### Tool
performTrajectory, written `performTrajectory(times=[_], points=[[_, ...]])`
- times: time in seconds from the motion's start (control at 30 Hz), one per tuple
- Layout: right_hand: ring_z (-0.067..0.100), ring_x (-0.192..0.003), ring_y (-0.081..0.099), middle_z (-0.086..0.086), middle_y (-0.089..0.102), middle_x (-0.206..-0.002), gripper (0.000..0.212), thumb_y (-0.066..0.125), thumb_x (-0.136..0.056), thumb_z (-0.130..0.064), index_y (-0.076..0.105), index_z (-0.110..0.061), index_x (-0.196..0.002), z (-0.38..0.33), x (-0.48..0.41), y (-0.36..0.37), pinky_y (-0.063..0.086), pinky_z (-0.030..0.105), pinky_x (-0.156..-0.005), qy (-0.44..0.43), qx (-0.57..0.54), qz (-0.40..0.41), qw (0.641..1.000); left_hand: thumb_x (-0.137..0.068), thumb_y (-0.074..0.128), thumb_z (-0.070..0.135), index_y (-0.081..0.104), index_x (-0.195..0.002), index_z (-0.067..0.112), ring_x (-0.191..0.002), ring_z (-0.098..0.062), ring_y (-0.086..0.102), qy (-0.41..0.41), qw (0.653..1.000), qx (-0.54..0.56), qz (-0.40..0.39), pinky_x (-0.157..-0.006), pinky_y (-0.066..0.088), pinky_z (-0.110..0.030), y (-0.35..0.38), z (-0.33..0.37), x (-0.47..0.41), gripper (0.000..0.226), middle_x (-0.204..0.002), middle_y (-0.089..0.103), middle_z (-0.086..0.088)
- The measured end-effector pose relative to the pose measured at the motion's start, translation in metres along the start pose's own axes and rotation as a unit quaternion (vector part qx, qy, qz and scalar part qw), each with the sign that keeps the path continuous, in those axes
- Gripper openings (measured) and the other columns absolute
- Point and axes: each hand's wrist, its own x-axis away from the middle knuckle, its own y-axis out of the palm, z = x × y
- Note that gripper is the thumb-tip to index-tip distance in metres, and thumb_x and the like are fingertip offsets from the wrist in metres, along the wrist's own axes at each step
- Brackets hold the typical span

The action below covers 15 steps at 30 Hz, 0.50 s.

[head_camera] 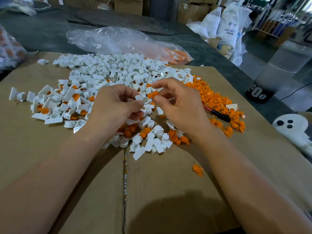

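Cap (143, 99) sits in left hand (116, 105) beside orange plug (152, 95).

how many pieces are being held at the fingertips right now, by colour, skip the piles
white piece, pinched by the left hand: 1
orange piece, pinched by the right hand: 1
total: 2
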Motion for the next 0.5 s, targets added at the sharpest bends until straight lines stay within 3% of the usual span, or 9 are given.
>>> performTrajectory(times=[0.17,0.4,0.5], points=[[0.004,-0.071,0.059,-0.020,0.055,-0.069,0.010,0.064,-0.082,-0.009,0.065,-0.012,-0.091,0.000,0.002,0.006,0.051,0.020,-0.067,-0.005,0.019,0.015,1.000,-0.079,0.067,-0.002,0.064,-0.077,0.013,-0.049,-0.009,0.064,0.005,1.000,0.014,0.003,-0.048,0.050,-0.015,0.001,0.002,0.001,0.015,-0.052,0.065,0.003],[-0.001,-0.057,0.054,-0.012,0.059,-0.066,0.009,0.065,-0.080,-0.009,0.067,-0.010,-0.088,0.000,0.002,0.010,0.050,0.019,-0.061,0.001,0.037,0.038,0.999,-0.078,0.068,-0.003,0.065,-0.075,0.022,-0.052,-0.007,0.066,0.047,0.999,-0.008,-0.012,-0.052,0.050,-0.012,0.004,0.005,0.006,0.025,-0.054,0.066,0.009],[0.005,-0.063,0.059,-0.007,0.064,-0.067,0.009,0.065,-0.080,-0.010,0.067,-0.009,-0.088,-0.002,0.003,0.011,0.052,0.025,-0.063,0.008,0.036,0.039,0.999,-0.077,0.068,-0.003,0.064,-0.074,0.022,-0.052,-0.008,0.066,0.056,0.998,-0.010,-0.012,-0.051,0.050,-0.013,0.004,0.005,0.007,0.026,-0.055,0.067,0.008]])
